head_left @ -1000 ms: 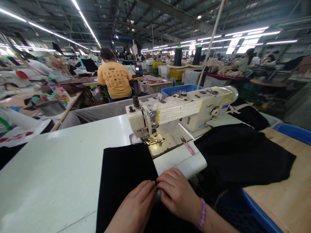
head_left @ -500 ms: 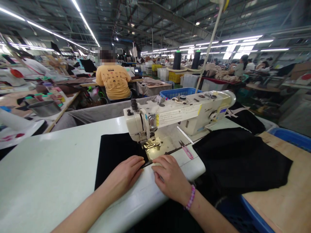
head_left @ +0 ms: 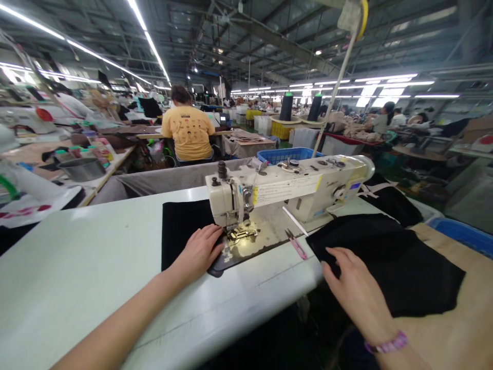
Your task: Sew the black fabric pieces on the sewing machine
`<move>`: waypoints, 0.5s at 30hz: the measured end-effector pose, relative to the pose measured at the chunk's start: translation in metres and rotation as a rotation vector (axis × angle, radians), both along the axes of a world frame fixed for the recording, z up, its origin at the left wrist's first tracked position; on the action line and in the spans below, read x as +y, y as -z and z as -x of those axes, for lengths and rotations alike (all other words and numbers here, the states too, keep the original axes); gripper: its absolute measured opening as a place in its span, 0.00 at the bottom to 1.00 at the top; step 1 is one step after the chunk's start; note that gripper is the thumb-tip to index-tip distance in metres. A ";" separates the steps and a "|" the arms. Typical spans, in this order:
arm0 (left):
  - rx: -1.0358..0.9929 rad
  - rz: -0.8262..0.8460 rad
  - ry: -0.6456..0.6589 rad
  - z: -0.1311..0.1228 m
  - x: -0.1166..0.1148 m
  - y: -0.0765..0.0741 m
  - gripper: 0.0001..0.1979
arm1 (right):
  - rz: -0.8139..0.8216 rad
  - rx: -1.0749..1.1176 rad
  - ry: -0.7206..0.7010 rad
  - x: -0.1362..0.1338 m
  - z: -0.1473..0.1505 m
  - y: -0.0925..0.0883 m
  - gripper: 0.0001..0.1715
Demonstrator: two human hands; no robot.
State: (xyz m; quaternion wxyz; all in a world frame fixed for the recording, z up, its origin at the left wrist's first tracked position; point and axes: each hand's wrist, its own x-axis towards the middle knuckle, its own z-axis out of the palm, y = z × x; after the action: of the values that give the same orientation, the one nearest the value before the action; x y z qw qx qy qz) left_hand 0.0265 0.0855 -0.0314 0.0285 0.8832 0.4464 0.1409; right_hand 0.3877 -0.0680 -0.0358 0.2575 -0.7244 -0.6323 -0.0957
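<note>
- Your left hand (head_left: 197,254) is on the black cloth (head_left: 177,221) near the tabletop's (head_left: 96,267) far edge; can't tell if it grips.
- Your right hand (head_left: 354,285), fingers wide, has moved to the other cloth (head_left: 408,267) at the right edge, leaving your left alone.

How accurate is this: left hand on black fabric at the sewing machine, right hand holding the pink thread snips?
Not quite: the head view shows the right hand over another black fabric piece; the pink thread snips lie untouched between the hands. Otherwise right.
</note>
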 end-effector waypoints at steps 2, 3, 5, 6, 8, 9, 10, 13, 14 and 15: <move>0.013 0.018 -0.083 0.003 -0.005 0.006 0.27 | 0.065 0.015 0.066 -0.001 -0.017 0.011 0.20; 0.020 0.032 -0.109 0.007 -0.007 0.007 0.29 | 0.093 0.048 0.066 0.000 -0.024 0.015 0.19; 0.035 0.056 -0.142 0.017 -0.010 0.005 0.30 | 0.132 0.132 0.036 0.002 -0.031 0.022 0.17; 0.041 0.066 -0.154 0.023 -0.012 0.003 0.30 | 0.139 0.171 0.017 0.003 -0.033 0.023 0.17; 0.052 0.085 -0.166 0.039 -0.014 -0.004 0.29 | 0.132 0.235 -0.019 0.005 -0.033 0.021 0.16; 0.058 0.095 -0.166 0.047 -0.015 -0.008 0.28 | 0.127 0.269 -0.032 0.005 -0.033 0.018 0.16; 0.063 0.104 -0.161 0.055 -0.016 -0.012 0.28 | 0.129 0.312 -0.042 0.004 -0.033 0.015 0.16; 0.071 0.115 -0.141 0.070 -0.018 -0.020 0.25 | 0.204 0.470 0.001 0.000 -0.045 0.001 0.16; 0.069 0.107 -0.141 0.072 -0.019 -0.022 0.24 | 0.202 0.500 0.068 -0.003 -0.054 -0.006 0.15; 0.063 0.091 -0.144 0.071 -0.021 -0.025 0.24 | 0.154 0.498 0.175 -0.007 -0.064 -0.014 0.13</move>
State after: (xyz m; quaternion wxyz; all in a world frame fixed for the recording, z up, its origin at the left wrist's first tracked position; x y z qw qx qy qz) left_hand -0.0449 0.0648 -0.0064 0.0442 0.8507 0.5153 0.0942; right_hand 0.4514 -0.0753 -0.0218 0.3400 -0.7949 -0.4899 0.1121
